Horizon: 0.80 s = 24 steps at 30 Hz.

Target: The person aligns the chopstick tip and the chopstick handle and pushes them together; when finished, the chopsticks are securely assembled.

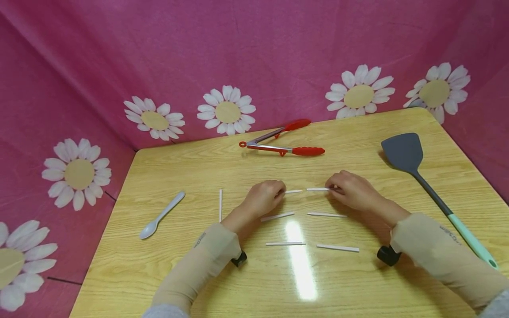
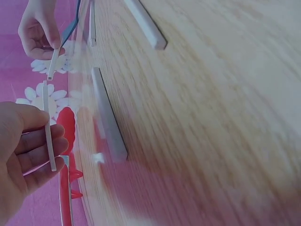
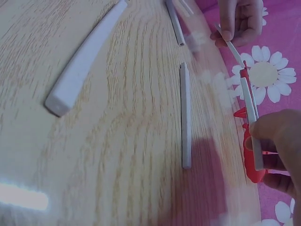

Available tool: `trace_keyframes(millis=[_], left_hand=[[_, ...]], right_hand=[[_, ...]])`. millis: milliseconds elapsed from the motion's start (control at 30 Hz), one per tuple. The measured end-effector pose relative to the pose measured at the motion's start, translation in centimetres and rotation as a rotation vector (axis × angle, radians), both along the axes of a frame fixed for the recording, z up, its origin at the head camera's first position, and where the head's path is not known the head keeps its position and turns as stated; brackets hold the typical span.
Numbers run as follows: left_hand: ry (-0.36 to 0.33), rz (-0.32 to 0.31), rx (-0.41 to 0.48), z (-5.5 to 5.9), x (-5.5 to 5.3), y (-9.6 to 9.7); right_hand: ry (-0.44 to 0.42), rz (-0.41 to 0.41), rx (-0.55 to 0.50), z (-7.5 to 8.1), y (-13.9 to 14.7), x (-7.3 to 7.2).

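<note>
Head view: one slim white square-edged stick (image 1: 293, 191), just below and right of frame centre; pinched by the left hand (image 1: 263, 197), long axis near horizontal, free end directed frame-right. Second slim white stick (image 1: 317, 189), nearly in line, farther right; pinched by the right hand (image 1: 354, 191), free end directed frame-left. Ends separated by a narrow gap. Each stick projected inward from its grip. Upper centre: red-and-silver metal tongs (image 1: 274, 148), arms spread.
</note>
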<state>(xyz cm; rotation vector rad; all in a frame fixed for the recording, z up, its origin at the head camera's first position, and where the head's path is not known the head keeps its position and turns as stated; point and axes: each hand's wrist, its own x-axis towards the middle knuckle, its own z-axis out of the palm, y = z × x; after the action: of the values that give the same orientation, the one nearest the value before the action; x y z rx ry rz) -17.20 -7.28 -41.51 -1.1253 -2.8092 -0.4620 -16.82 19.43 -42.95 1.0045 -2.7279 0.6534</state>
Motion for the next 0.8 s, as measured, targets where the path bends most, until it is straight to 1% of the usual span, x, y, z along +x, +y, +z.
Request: trace_keyframes(millis=[200,400,667,800], left_hand=[[-0.019,-0.001,0.001,0.01,-0.11,0.31],[-0.029,0.006,-0.010,0.24,-0.16,0.48],[-0.031,0.013,-0.009,0.06,-0.21,0.48],[-0.034,0.017,-0.002,0.10,-0.17,0.47]], right_hand=[[-0.004,0.002,-0.005,0.04,-0.09,-0.09],[0.016,0.007,-0.020,-0.02,-0.17,-0.23],[0.048,0.044,-0.039,0.06,-0.47,-0.09],[0.061,0.038,-0.052,-0.03,-0.57,-0.01]])
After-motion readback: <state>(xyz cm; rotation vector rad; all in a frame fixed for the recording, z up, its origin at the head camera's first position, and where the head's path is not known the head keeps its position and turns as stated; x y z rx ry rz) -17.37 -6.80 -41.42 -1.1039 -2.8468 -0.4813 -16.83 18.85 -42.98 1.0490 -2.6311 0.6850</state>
